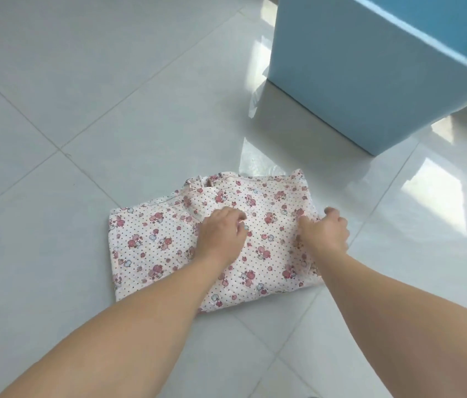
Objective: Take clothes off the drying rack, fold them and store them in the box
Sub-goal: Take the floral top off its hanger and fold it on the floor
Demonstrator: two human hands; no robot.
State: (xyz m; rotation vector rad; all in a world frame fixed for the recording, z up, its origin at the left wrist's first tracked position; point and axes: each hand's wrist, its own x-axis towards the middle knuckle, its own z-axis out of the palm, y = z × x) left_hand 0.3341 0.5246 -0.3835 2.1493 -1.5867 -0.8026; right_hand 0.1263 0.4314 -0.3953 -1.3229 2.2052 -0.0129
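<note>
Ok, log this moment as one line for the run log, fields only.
stage: folding on floor | garment: partly folded, flat on tiles | left hand: on cloth | right hand: grips right edge | blue box: beyond, apart

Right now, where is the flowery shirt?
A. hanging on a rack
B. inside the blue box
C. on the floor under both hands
C: the flowery shirt lies folded on the tiled floor, with the left hand and right hand on it, apart from the blue box.
</note>
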